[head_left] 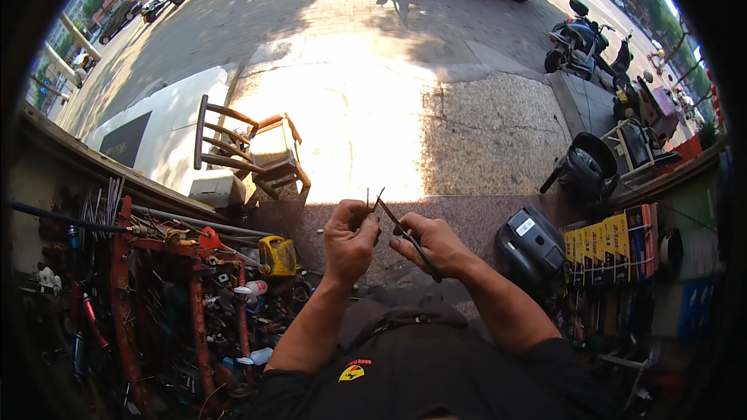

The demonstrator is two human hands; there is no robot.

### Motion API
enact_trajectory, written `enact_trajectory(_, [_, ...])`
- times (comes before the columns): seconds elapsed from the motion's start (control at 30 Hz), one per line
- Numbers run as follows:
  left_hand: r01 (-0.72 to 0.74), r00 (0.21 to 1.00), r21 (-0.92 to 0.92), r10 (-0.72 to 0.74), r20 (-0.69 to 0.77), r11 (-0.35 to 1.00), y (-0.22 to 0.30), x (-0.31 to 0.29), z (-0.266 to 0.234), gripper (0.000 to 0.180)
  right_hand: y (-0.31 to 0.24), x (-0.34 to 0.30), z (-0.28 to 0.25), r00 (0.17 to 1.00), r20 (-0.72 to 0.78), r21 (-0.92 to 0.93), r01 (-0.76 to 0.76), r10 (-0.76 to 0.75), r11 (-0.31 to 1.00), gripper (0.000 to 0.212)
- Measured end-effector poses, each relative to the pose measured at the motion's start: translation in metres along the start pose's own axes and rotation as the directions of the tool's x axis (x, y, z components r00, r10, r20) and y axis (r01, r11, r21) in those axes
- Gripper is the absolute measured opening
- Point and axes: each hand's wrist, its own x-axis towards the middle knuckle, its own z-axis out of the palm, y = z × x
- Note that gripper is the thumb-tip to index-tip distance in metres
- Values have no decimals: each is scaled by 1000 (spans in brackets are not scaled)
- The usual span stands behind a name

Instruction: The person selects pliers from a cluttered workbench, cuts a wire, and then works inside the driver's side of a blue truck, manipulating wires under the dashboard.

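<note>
My left hand (350, 235) is closed around a thin metal piece (372, 200) whose two prongs stick up above my fingers. Close beside it, my right hand (429, 243) grips a slim dark tool (406, 234) held slanted, with its tip touching the piece in my left hand. Both hands are raised in front of my chest, over a stone step (475, 218). Both my forearms come up from the lower edge, and I wear a black shirt.
A red tool rack (156, 288) crowded with tools and bottles stands at lower left, with a yellow canister (276, 255) beside it. A wooden chair (249, 152) stands ahead on the pavement. Scooters (580, 43) and stacked yellow boxes (603, 245) line the right side.
</note>
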Motion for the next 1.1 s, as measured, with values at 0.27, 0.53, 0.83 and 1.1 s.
enact_trajectory(0.27, [53,999,18,-53,-4,998,0,0,-13,5,-7,2,10,984,-87,-304,121,-154,945,32])
enact_trajectory(0.53, [-21,996,187,37,-81,982,-4,8,-5,3,-2,9,14,973,-123,-437,122,-194,891,31])
enact_trajectory(0.83, [-2,985,327,58,-164,945,-24,39,16,4,20,39,-12,963,-69,-443,204,-260,873,32])
enact_trajectory(1.1, [12,976,391,74,-204,920,-30,88,53,4,55,86,-55,910,-125,-402,318,-396,859,26])
